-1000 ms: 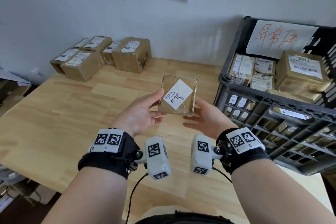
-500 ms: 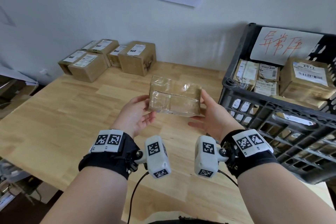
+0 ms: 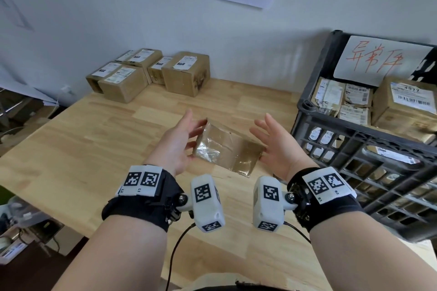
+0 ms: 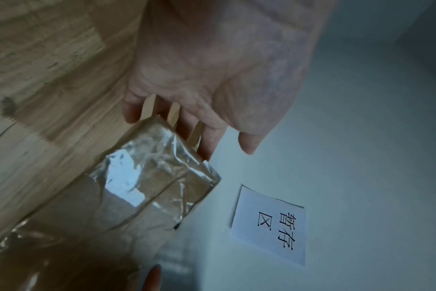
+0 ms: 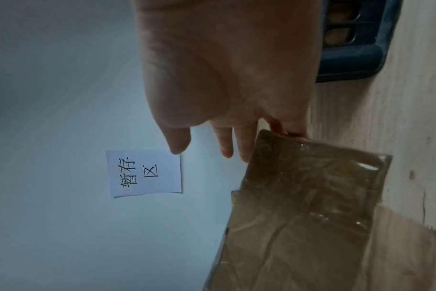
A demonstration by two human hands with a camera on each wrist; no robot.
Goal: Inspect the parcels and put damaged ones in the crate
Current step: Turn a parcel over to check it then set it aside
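Pale wooden bench against a white wall: a taped parcel lies between both hands, long axis running left hand to right hand. Straight fingers press its ends. Right hand is nearer the crate.

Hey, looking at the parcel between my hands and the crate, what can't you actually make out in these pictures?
- Parcel: its shipping label shows in no view, and glare on the tape hides any damage.
- Left hand and right hand: fingers straight at the parcel's ends; the parcel hides whether they touch it.
- Crate: cut off by the head view's right edge; its lower parcels sit behind the lattice.
- Back boxes: label print too small.
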